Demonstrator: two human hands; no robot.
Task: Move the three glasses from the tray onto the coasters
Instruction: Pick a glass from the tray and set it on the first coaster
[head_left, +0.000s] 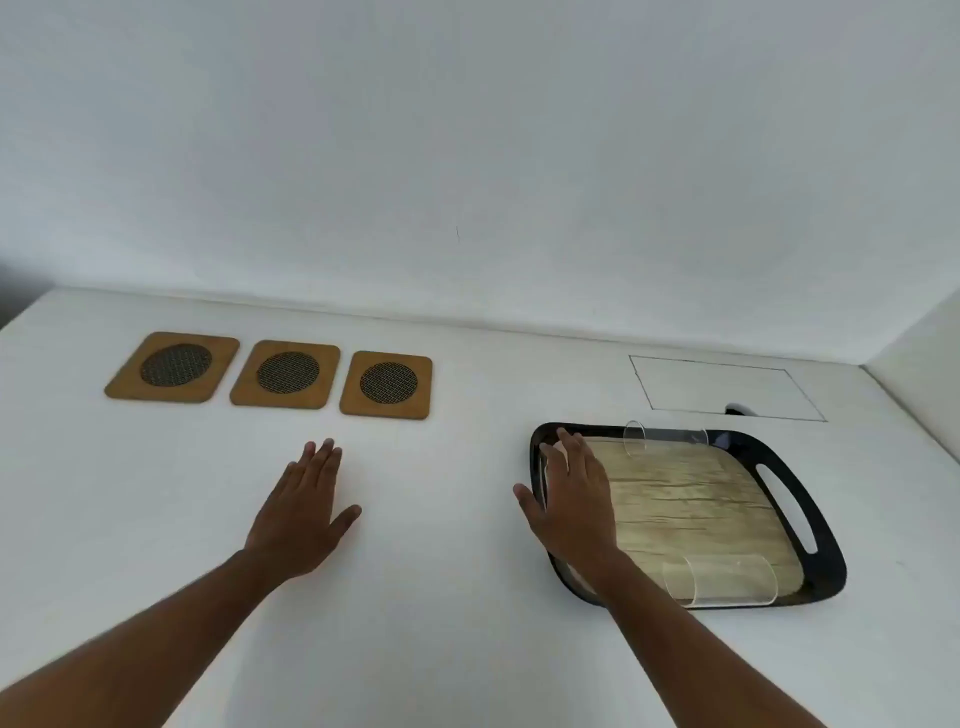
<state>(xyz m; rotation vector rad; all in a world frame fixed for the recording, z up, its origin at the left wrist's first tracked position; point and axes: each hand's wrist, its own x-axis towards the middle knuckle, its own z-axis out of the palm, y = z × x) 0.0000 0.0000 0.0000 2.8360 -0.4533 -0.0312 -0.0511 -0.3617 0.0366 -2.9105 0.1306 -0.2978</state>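
Observation:
Three wooden coasters with dark mesh centres lie in a row at the back left: the left coaster (174, 367), the middle coaster (286, 374) and the right coaster (387, 384). All three are bare. A black tray (826, 525) with a pale wood-look floor sits at the right. One clear glass (667, 440) lies on its side along the tray's far edge, and a second glass (722, 581) lies on its side near the front edge. My right hand (574, 499) hovers with spread fingers over the tray's left side, where a faint glass edge (544, 475) shows beneath it. My left hand (301, 512) rests flat on the table, holding nothing.
The white table (441, 519) meets a white wall at the back and another at the right. A rectangular outline (727, 387) is drawn on the table behind the tray, with a small dark hole at its front edge.

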